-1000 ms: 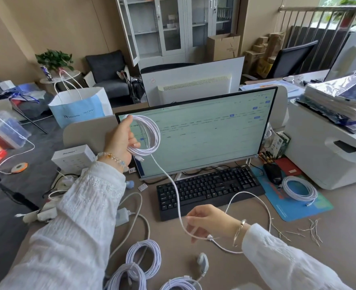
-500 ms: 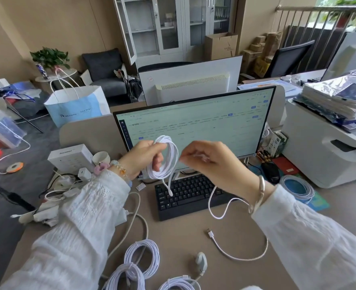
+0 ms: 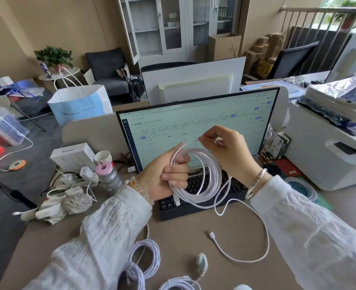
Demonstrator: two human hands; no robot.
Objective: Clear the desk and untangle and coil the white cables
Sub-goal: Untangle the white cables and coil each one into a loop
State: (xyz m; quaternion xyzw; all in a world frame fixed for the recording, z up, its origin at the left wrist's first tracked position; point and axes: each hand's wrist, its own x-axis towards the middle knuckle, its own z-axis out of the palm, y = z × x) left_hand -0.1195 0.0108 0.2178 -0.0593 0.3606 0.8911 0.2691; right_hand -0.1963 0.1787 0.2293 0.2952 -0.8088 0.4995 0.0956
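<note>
My left hand (image 3: 164, 176) grips a coil of white cable (image 3: 204, 181) above the black keyboard (image 3: 193, 204). My right hand (image 3: 225, 147) pinches a strand of the same cable just above the coil, in front of the monitor (image 3: 193, 126). The loose tail runs down to the desk in a loop (image 3: 262, 243) and ends in a USB plug (image 3: 210, 232). Several finished white coils (image 3: 145, 256) lie at the near edge of the desk. Another coiled white cable (image 3: 302, 187) lies on the blue mouse pad at the right.
A grey bottle (image 3: 108, 178), a paper cup (image 3: 103, 157), a white box (image 3: 72, 155) and a pile of chargers and tangled wires (image 3: 68, 191) crowd the left of the desk. A white printer (image 3: 329, 153) stands at the right. A small grey adapter (image 3: 201, 263) lies near the front.
Both hands came together and dropped lower over the keyboard. The coil in my left hand has grown, and the loose tail on the desk has shortened.
</note>
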